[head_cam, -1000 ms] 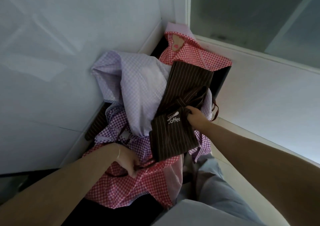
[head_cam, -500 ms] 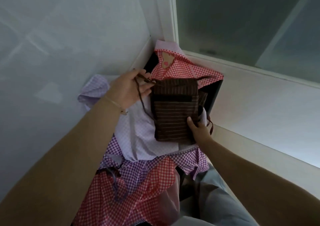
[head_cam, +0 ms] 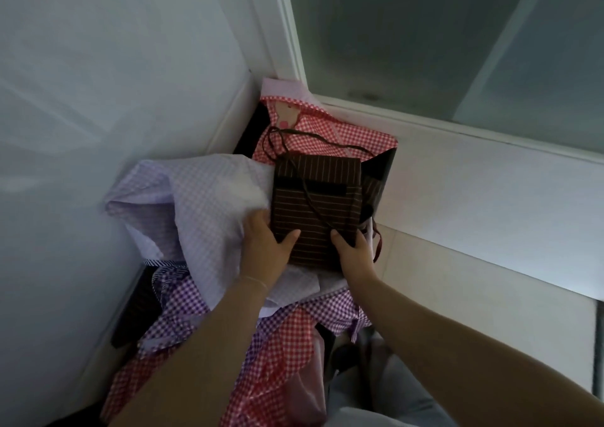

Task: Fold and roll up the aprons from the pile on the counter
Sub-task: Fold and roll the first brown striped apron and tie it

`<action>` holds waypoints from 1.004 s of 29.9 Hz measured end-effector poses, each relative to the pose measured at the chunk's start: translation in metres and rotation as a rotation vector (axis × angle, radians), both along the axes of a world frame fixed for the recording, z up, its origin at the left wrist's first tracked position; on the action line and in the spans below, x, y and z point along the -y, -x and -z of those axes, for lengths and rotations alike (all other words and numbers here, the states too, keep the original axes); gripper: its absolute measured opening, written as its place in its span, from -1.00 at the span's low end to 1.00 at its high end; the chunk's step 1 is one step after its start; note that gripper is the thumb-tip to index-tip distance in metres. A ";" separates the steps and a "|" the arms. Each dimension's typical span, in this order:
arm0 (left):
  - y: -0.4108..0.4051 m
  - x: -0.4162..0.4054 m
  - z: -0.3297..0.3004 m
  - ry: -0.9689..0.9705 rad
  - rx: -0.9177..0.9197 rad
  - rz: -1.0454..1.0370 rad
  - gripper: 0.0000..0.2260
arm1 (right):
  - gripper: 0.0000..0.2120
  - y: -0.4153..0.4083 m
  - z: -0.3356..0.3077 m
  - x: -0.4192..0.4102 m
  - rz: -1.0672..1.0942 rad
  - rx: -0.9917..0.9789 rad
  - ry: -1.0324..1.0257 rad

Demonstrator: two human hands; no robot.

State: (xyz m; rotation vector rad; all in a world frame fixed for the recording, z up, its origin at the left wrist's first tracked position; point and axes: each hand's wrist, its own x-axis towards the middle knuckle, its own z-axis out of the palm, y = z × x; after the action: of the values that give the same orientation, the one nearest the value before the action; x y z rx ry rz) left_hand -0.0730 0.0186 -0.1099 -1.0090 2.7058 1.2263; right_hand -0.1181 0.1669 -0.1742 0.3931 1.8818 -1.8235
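Both hands are on the folded brown striped apron (head_cam: 315, 211) atop the pile (head_cam: 209, 204) in the corner — the left hand (head_cam: 266, 247) clamps its near left edge, thumb on top, and the right hand (head_cam: 354, 252) pinches the near right corner. The loose tie string (head_cam: 307, 171) trails across the fold and out over the red checked apron (head_cam: 327, 139) behind. Likely trouble: that string could snag in the roll, or the soft heap underneath could shift and skew the fold — it looks an unsteady base.
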 end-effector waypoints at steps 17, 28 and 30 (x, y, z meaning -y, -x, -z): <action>-0.005 -0.015 0.018 0.174 -0.221 0.338 -0.76 | -0.53 -0.027 -0.001 -0.025 -0.258 -0.373 -0.181; 0.021 -0.012 0.031 0.290 -0.106 0.244 -0.76 | -0.60 0.013 -0.010 -0.030 -0.050 -0.086 -0.170; 0.019 -0.014 0.029 0.318 -0.129 0.214 -0.77 | -0.58 0.014 -0.009 -0.033 -0.134 -0.194 -0.274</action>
State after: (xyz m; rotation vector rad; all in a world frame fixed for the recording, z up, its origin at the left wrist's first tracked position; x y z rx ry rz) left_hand -0.0922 0.0327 -0.1394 -0.6504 3.0788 0.8745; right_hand -0.1318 0.2001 -0.1656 0.1803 2.2437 -1.5684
